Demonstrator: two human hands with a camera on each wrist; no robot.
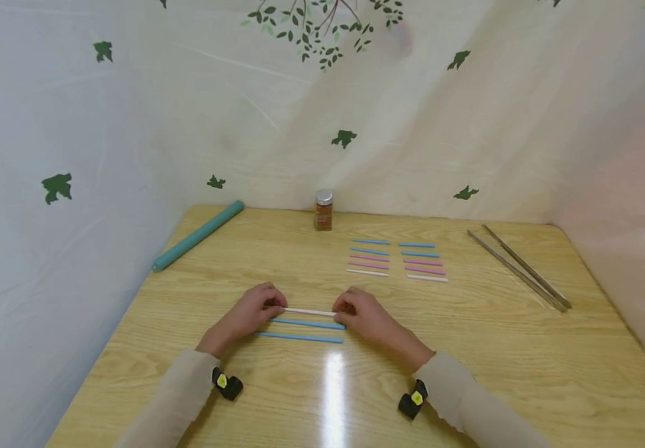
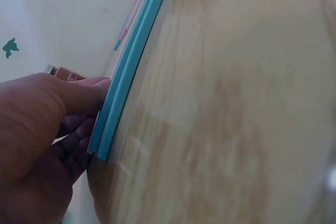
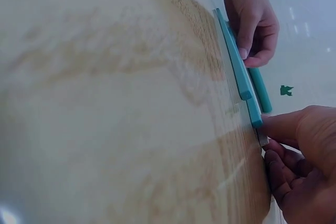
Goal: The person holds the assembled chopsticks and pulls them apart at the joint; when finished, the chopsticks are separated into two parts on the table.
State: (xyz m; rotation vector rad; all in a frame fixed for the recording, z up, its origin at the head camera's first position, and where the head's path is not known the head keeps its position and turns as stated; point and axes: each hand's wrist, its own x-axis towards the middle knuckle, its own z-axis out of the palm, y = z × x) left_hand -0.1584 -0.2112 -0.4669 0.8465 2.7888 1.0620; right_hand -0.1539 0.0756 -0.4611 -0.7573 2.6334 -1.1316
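Observation:
A thin white stick [image 1: 308,312] lies crosswise between the two hands. The left hand [image 1: 252,309] pinches its left end with thumb and fingers. At its right end, the right hand [image 1: 368,318] pinches it the same way. Nearer the person are two blue sticks, an upper one [image 1: 311,323] and a lower one [image 1: 300,337], roughly parallel to the white one. The left hand partly covers their left ends. In the right wrist view, the white stick's tip [image 3: 263,139] shows by the right fingers, just past a blue stick [image 3: 253,109].
Behind the right hand, short blue, pink and white sticks [image 1: 423,262] lie in two columns. A jar with a silver lid [image 1: 324,211] stands at the back. A green rod [image 1: 199,235] lies at the left, long metal tongs [image 1: 518,267] at the right. Cloth walls surround the wooden table [image 1: 524,373].

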